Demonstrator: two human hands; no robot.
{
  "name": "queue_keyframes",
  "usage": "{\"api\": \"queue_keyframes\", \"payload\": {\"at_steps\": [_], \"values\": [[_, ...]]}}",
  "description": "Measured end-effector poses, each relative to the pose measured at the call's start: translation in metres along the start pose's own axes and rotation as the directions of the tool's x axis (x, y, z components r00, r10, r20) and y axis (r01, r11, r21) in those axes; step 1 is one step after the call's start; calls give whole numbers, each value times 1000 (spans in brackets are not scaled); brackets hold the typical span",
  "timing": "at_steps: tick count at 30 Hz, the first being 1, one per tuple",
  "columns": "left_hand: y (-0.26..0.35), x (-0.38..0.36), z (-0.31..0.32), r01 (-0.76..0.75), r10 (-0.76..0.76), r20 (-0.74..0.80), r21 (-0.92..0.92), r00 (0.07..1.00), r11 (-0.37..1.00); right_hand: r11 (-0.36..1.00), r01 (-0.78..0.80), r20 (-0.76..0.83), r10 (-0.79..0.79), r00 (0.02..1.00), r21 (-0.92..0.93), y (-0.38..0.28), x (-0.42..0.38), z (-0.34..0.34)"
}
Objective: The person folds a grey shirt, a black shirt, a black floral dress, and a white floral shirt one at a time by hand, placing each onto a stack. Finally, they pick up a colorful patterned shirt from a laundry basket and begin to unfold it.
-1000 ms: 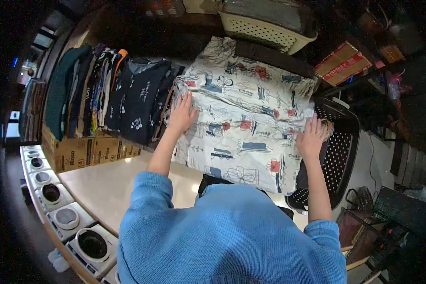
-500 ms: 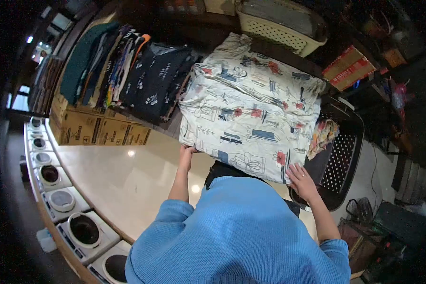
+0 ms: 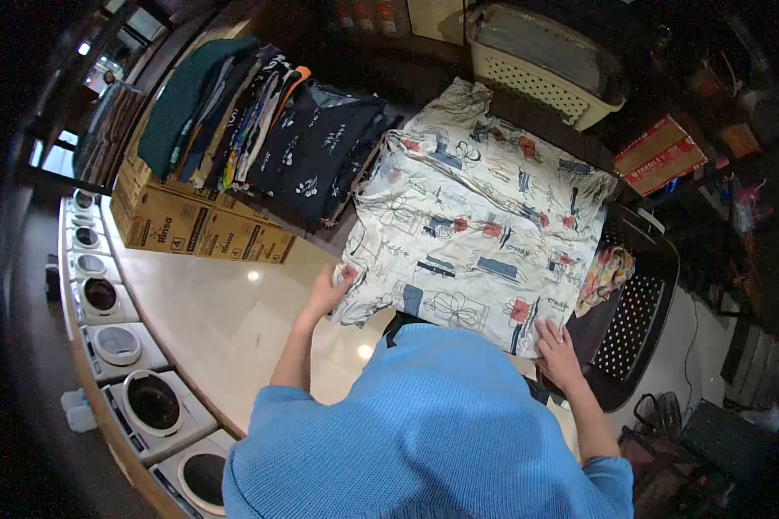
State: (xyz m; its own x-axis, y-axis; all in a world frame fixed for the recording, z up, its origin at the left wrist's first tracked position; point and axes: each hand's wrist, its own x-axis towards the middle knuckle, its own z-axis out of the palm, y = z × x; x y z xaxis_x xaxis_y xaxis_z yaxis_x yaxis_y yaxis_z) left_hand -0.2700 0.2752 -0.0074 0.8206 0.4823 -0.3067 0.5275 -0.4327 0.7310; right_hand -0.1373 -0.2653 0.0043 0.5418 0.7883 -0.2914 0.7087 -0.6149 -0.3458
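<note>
A white shirt (image 3: 467, 229) printed with line-drawn flowers and blue and red patches lies spread over the table in front of me. My left hand (image 3: 325, 296) is closed on its near-left edge, where the cloth bunches and hangs past the table. At the near-right corner, my right hand (image 3: 560, 353) grips the hem with fingers bent over the cloth; the thumb is mostly hidden. Creases run across the middle of the shirt. Touching its left side is a dark floral garment (image 3: 316, 156), folded on the table.
A row of folded clothes (image 3: 225, 117) stands left, above Rinsa cartons (image 3: 190, 227). A black basket (image 3: 640, 320) with a colourful cloth (image 3: 608, 275) sits to the right. Behind the shirt are a cream basket (image 3: 537, 86) and a red-taped box (image 3: 659, 156). Front-loading machines (image 3: 151, 402) line the far left.
My left hand has moved left and down relative to my body, pulling the shirt's near-left edge outward. My right fingers have drawn in at the corner. The view has shifted slightly.
</note>
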Motion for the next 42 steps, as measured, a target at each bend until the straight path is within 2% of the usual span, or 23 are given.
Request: {"api": "queue_keyframes", "payload": {"at_steps": [4,6,7,8,9,10,11,13,14,15,17,19,21,23,24,26,28,30,32,35,37,41,42], "values": [[23,9,-19,24,-7,155,-107,988,994,996,-62,-14,63,998,67,-10,2,-13],[63,34,-40,125,-89,326,-94,941,988,780,-377,163,343,925,498,2,12,-37],[85,58,-44,230,-56,368,-450,928,863,567,-508,293,429,854,649,14,19,-44],[109,90,-42,324,-9,402,-725,916,607,444,-495,285,460,841,747,50,25,-49],[124,112,-37,313,116,398,-844,910,436,327,-462,272,488,830,824,90,33,-54],[91,158,-30,344,-7,354,-903,935,257,122,-234,142,508,850,965,107,41,-51],[92,180,-22,303,-54,298,-929,953,214,-78,33,15,551,834,996,118,49,-47],[127,176,-15,164,-45,161,-878,986,449,-298,190,66,675,734,935,118,69,-44],[105,188,-4,24,12,48,-680,999,733,-392,277,108,723,682,877,115,76,-43],[80,198,8,-110,103,-40,-383,994,917,-266,107,107,680,725,958,105,75,-48],[67,175,28,-279,296,-227,102,928,955,-65,-30,71,850,522,997,128,78,11],[73,143,35,-207,294,-269,309,917,928,106,-223,44,813,580,969,124,76,17],[79,125,44,-61,184,-253,427,950,902,279,-268,-74,808,584,922,117,78,26],[78,125,47,-39,189,-280,468,941,883,458,-194,-308,800,515,868,115,88,33],[72,130,48,-85,245,-307,454,919,887,598,-124,-518,765,383,792,107,98,29],[80,134,44,-273,454,-375,444,808,853,567,-158,-490,797,353,808,84,100,-6],[93,140,39,-387,447,-448,223,774,895,471,-203,-386,854,349,858,73,94,-29],[109,145,37,-466,453,-516,114,727,877,537,-295,-461,839,289,791,83,91,-18],[106,155,35,-428,482,-419,221,770,876,600,-387,-545,799,254,700,89,87,-6],[69,167,34,-292,435,-185,509,881,810,506,-548,-482,853,202,666,73,79,-3],[43,163,36,-245,366,-76,618,928,747,519,-609,-484,841,240,600,60,68,2],[25,116,42,-228,325,-40,629,945,743,436,-767,-311,895,319,471,39,38,10],[40,105,38,-112,167,-27,640,986,760,388,-838,-244,918,313,384,37,33,12]]}}
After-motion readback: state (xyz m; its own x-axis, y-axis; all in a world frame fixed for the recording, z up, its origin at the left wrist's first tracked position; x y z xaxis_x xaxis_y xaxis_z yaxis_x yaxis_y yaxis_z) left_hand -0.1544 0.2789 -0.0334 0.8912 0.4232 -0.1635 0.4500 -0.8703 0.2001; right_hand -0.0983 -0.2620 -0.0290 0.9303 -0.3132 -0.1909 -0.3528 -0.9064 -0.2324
